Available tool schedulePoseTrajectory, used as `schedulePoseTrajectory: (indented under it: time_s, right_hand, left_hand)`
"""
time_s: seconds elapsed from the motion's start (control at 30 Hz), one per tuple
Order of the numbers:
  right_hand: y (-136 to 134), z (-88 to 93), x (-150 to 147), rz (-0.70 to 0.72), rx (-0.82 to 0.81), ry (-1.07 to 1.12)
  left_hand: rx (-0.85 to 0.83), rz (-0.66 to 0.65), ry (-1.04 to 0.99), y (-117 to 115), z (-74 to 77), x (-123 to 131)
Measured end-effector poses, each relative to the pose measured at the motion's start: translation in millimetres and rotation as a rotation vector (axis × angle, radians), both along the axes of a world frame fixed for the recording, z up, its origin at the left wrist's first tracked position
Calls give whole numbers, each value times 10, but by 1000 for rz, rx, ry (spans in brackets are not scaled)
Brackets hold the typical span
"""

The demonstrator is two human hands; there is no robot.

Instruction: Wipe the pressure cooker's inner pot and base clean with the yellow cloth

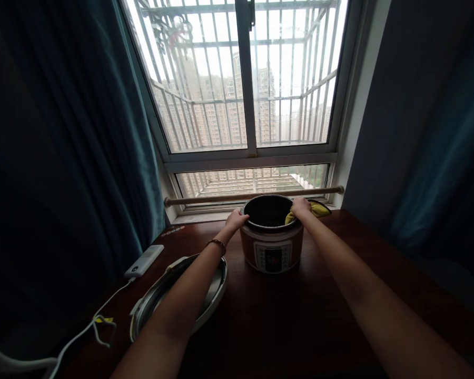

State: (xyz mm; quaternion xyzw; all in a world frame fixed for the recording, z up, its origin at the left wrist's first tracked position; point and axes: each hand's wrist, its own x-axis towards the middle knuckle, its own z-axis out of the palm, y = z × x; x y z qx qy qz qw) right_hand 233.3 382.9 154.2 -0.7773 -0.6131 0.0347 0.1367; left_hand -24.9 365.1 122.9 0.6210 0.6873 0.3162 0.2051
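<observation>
An electric pressure cooker stands upright on the dark wooden table, its top uncovered and its control panel facing me. Its dark inner pot sits inside. My left hand grips the cooker's rim on the left, thumb over the edge. In my right hand is a yellow cloth, pressed against the rim on the right; part of it hangs into the pot. The cooker's round lid lies on the table at the left, partly hidden beneath my left forearm.
A white power strip with a white cord lies on the table's left side. Behind the cooker are a horizontal rail and a barred window. A blue curtain hangs at the left.
</observation>
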Motion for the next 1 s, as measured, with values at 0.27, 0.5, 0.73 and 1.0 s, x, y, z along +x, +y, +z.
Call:
schedulePoseTrajectory:
  time_s: [0.27,0.5,0.73,1.0]
  right_hand:
    - [60,-54,122,31,26,33]
    - [44,-2,155,24,42,99]
    - [45,136,192,14,59,171]
    - [68,458,213,-3,137,224]
  left_hand:
    - [-51,-59,76,66,-14,-33]
    - [1,-39,81,63,57,-40]
    - [27,-48,29,90,193,-27]
    - [117,-42,-81,157,492,-27]
